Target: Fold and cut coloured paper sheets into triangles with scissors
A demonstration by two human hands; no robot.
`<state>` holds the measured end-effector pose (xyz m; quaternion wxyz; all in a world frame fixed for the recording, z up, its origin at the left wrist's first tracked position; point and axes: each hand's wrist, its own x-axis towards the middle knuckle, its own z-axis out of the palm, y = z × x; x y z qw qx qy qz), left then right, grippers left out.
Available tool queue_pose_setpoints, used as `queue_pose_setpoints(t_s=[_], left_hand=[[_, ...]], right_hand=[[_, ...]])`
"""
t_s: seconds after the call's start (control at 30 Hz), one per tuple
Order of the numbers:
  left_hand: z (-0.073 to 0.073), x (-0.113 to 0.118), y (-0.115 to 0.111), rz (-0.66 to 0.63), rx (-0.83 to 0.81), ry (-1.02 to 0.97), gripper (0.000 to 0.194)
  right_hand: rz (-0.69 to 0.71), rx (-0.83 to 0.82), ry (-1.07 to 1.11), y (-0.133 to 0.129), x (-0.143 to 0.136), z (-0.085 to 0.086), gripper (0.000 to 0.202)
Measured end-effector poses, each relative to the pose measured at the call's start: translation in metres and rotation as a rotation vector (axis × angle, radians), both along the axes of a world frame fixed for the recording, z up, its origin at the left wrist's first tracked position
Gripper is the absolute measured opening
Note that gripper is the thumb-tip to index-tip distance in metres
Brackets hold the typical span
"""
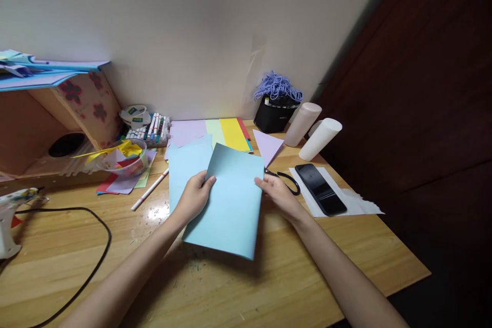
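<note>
Both forearms reach in low. Left hand (195, 196) and right hand (277, 192) pinch opposite edges of one light blue paper sheet (230, 200), lifted slightly off the tabletop (238, 282). Sheet looks flat, uncreased, uncut; any shaping seems yet undone. Second blue sheet (184, 166) lies beneath. One pair of scissors (286, 179) just beyond right hand. One phone (320, 188), two cream cylinders (313, 130), one glue gun (9, 215) far left.

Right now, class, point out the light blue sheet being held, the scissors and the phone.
light blue sheet (230, 205), head view, middle of the sheet's face
scissors (289, 180), head view, black handle loop
phone (321, 189), head view, centre of the dark screen
</note>
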<state>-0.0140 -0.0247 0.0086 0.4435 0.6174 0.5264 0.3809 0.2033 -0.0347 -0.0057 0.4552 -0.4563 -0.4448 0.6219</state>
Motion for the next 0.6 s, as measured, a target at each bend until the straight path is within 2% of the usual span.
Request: queue_pose_setpoints(t_s=[0.07,0.2,0.27,0.33,0.43,0.6], left_hand=[[0.002,-0.002,0.0,-0.006,-0.145,-0.077,0.026],[0.011,-0.008,0.0,-0.163,-0.531,-0.253,0.035],[0.015,-0.01,-0.002,-0.234,-0.652,-0.294,0.034],[0.016,-0.01,-0.003,-0.256,-0.691,-0.302,0.032],[0.014,-0.009,-0.005,-0.219,-0.636,-0.26,0.028],[0.01,-0.007,-0.003,-0.13,-0.526,-0.157,0.03]], right_hand=[[0.058,-0.022,-0.038,-0.001,-0.002,-0.003,0.032],[-0.002,-0.011,-0.099,0.003,0.003,-0.011,0.032],[-0.025,0.019,-0.127,0.006,0.007,-0.013,0.032],[-0.037,0.035,-0.139,0.008,0.01,-0.013,0.032],[-0.029,0.023,-0.105,0.006,0.01,-0.009,0.033],[0.18,-0.099,-0.049,0.0,0.005,-0.005,0.034]])
